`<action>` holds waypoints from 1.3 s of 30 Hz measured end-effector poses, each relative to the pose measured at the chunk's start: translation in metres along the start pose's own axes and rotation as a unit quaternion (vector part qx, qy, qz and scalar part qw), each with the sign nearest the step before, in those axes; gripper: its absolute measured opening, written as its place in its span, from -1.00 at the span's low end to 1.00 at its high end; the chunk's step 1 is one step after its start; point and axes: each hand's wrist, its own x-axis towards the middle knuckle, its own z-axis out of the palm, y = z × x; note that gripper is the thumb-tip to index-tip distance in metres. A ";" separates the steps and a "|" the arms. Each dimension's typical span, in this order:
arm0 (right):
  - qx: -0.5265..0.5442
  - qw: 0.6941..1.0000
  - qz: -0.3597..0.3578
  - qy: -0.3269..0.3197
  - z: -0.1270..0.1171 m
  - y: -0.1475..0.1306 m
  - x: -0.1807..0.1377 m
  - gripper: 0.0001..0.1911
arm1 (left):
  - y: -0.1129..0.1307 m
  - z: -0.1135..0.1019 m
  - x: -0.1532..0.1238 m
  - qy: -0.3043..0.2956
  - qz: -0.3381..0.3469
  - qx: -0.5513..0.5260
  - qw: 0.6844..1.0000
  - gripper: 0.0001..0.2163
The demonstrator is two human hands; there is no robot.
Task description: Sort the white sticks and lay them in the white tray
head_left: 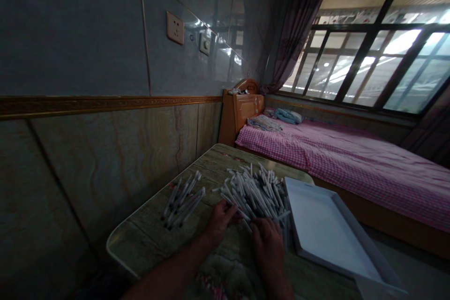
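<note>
A heap of slim white pens (258, 190) lies criss-crossed on the table in front of me. My left hand (221, 220) is at the heap's near left edge, thumb and fingers closed around a pen (235, 204) that slants towards my right hand. At the near edge of the heap, my right hand (267, 239) has its fingers curled over the pens, with another pen (282, 216) sticking out on its right; its fingertips are partly hidden. Left of the heap lies a smaller group of pens (183, 200), roughly lined up, dark ends towards me.
The pens rest on a green-brown patterned table (147, 239) with rounded corners, beside a tiled wall (133, 150). A shallow white tray (333, 229) stands on the right, reaching past the table edge. Behind is a bed (333, 145) with a pink checked cover.
</note>
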 end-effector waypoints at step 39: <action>-0.079 0.996 -0.021 0.030 -0.002 -0.002 0.000 -0.76 | 0.007 0.001 -0.003 0.076 0.051 -0.001 0.996 -0.56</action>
